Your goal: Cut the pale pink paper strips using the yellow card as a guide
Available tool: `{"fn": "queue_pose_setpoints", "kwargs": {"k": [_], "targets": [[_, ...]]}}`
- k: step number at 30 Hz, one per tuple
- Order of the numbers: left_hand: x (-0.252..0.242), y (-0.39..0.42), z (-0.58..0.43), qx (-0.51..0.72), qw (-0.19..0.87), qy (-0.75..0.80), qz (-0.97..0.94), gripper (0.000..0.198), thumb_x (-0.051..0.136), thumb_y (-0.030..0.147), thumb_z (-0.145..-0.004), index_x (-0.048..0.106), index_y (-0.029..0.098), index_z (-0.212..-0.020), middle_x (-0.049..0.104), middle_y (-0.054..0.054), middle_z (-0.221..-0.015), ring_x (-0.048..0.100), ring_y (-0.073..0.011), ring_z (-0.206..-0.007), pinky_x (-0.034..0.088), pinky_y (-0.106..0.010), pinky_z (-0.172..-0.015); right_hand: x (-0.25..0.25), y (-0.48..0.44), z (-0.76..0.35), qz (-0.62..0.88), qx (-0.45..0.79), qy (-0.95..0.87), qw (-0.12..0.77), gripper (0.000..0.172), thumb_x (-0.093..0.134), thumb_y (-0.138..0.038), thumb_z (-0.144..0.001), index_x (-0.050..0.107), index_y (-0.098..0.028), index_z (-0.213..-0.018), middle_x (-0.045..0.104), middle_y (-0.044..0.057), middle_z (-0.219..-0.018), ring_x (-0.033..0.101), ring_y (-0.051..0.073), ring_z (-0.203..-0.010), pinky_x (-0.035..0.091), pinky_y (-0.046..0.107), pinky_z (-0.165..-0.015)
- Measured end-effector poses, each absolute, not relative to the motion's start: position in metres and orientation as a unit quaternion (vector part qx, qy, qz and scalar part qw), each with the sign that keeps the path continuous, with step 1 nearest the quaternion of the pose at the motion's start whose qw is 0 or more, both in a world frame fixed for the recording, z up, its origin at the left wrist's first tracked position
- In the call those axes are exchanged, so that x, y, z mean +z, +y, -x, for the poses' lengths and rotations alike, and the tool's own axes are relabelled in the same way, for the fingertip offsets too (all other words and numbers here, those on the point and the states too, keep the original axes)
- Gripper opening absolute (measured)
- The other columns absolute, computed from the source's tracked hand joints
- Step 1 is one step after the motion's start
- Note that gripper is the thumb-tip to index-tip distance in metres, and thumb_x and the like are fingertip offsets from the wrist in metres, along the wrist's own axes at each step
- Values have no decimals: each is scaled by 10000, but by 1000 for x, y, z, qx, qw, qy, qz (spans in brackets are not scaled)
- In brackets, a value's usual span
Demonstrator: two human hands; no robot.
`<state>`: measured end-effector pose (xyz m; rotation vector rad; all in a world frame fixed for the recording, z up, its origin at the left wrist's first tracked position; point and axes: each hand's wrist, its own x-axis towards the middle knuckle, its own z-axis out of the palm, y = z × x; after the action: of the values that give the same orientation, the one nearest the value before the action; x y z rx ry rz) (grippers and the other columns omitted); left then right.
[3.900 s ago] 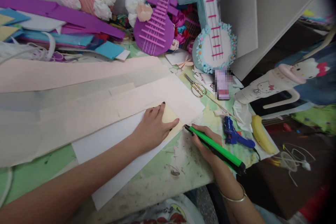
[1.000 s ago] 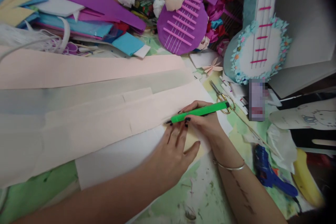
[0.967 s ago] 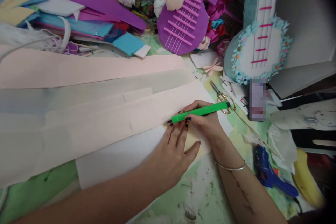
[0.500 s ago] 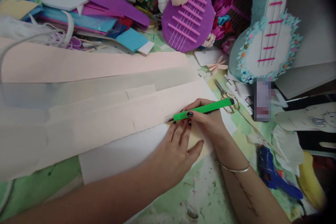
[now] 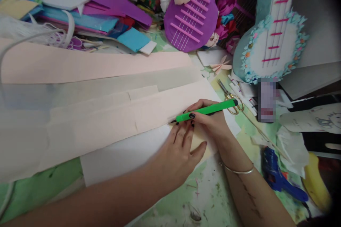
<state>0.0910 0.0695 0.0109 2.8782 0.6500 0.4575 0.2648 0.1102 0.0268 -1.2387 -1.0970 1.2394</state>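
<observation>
My right hand [image 5: 209, 120] grips a slim green utility knife [image 5: 206, 111], held low and slanting to the left. Its narrow dark tip meets the lower edge of a long pale pink sheet [image 5: 106, 127]. Just below the tip, my left hand [image 5: 181, 156] lies palm down with its fingers stretched out, across a white sheet [image 5: 119, 159] and a yellowish patch. The left fingertips are partly hidden under the knife and the right hand. A small rectangular piece seems to be joined onto the pink sheet near its middle.
Gold-handled scissors [image 5: 231, 101] lie right of my right hand. A blue glue gun [image 5: 279, 175] rests at the lower right. Behind stand a purple paper guitar [image 5: 191, 25] and a light-blue one [image 5: 274, 46]. Coloured foam sheets [image 5: 106, 3] pile up at the back left.
Almost nothing differs. The view has shifted very slightly; both hands and the knife hold nearly the same position.
</observation>
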Motion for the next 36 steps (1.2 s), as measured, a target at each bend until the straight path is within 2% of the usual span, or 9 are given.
{"fn": "queue_pose_setpoints", "kwargs": {"k": [13, 24, 29, 36], "targets": [[10, 70, -90, 153, 85, 215, -961, 533, 583, 301, -879, 412, 172, -1367, 377, -278, -1442, 307, -447, -1370, 279, -625, -1069, 29, 110, -268, 529, 517, -440, 509, 162, 822, -257, -656, 690, -186, -717, 714, 34, -758, 656, 156, -697, 527, 297, -657], [16, 71, -90, 133, 87, 213, -964, 527, 574, 280, -880, 406, 170, -1368, 348, -299, -1454, 305, -455, -1368, 269, -627, -1065, 28, 111, -275, 520, 515, -448, 514, 126, 807, -227, -678, 699, -180, -722, 715, 30, -752, 645, 136, -670, 501, 262, -621], [17, 71, -90, 132, 88, 212, -964, 567, 610, 268, -843, 405, 161, -1361, 378, -292, -1437, 321, -457, -1360, 269, -627, -1067, 26, 111, -278, 536, 504, -444, 511, 132, 798, -235, -684, 684, -175, -713, 710, 28, -731, 627, 128, -613, 490, 257, -568], [14, 71, -90, 143, 77, 210, -964, 530, 572, 273, -868, 402, 158, -1357, 411, -285, -1411, 330, -463, -1351, 290, -625, -1057, 29, 111, -278, 543, 506, -437, 507, 143, 796, -246, -677, 670, -180, -696, 707, 30, -733, 623, 132, -608, 491, 267, -568]]}}
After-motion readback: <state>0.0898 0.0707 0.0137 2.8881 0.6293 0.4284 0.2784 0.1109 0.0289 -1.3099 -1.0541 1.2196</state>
